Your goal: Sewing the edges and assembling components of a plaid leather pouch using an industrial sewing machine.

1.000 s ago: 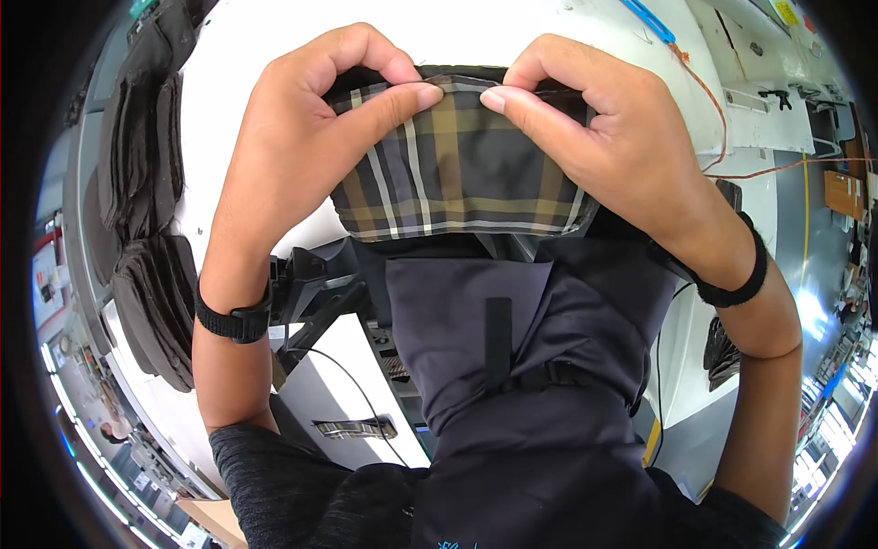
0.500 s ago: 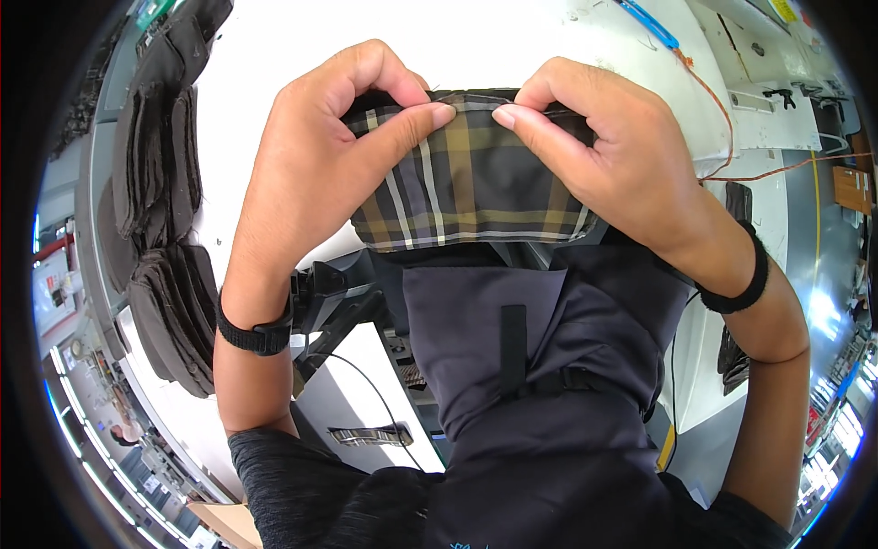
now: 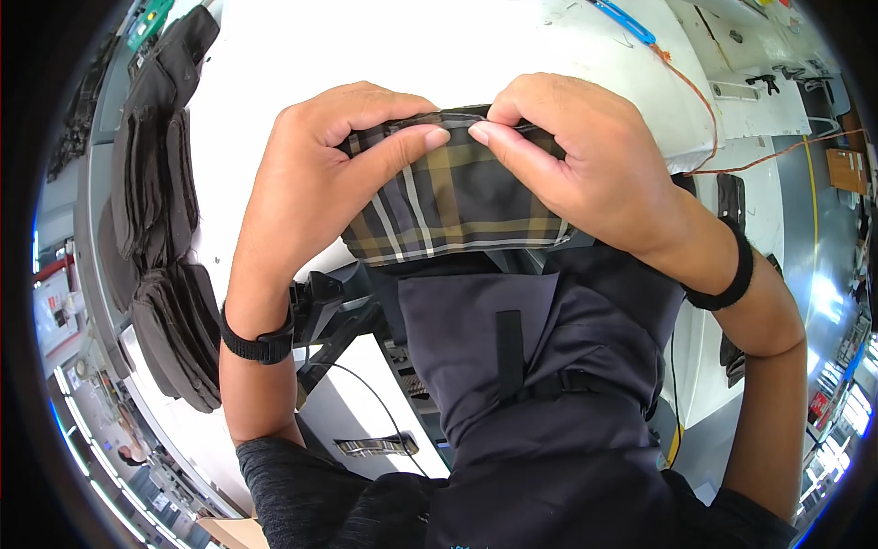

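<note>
A dark plaid fabric piece with olive, grey and white bands lies at the near edge of the white worktable, above my dark apron. My left hand grips its upper edge at the left, thumb on top and index finger behind. My right hand pinches the same edge right of centre, thumb and index finger close together on the seam. The two thumb tips sit a short way apart along that edge. Part of the fabric is hidden under both hands.
Stacks of dark fabric pieces line the table's left side. Blue thread snips on an orange cord lie at the back right. A black bracket is below the table edge. A person is small at the far lower left.
Both hands and the plaid piece have come lower in the view. My right hand has shifted left, its thumb nearer the middle of the edge, and my left index finger lies straighter along it.
</note>
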Tool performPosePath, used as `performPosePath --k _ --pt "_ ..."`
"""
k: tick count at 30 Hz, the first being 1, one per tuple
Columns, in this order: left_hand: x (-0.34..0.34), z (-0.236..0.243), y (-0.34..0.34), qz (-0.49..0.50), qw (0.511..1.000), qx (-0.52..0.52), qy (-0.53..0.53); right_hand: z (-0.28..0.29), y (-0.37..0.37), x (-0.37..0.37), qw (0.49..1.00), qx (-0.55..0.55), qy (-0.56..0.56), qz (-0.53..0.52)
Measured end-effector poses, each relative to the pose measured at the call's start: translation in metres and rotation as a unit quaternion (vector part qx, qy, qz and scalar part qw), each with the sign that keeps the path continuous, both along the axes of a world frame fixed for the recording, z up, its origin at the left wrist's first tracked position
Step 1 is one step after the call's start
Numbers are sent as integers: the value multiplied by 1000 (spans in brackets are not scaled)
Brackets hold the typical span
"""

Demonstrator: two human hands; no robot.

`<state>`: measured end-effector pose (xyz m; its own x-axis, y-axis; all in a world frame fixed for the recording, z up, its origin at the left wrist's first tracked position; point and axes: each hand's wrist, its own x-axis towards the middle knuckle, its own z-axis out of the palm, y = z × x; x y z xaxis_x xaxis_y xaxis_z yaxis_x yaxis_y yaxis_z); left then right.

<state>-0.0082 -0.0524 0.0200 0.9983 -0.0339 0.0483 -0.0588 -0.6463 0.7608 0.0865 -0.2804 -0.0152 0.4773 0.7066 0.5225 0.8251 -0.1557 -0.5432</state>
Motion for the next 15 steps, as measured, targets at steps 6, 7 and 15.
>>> performPosePath --k 6,7,15 --pt "-5 0 -5 48 999 -8 -7 2 -3 0 1000 1 -3 -2" --pt "-4 -2 -5 47 999 -8 -6 2 -3 0 1000 1 -14 -6" --pt "-5 -4 0 13 998 16 -55 0 0 -4 1000 -11 -14 -24"
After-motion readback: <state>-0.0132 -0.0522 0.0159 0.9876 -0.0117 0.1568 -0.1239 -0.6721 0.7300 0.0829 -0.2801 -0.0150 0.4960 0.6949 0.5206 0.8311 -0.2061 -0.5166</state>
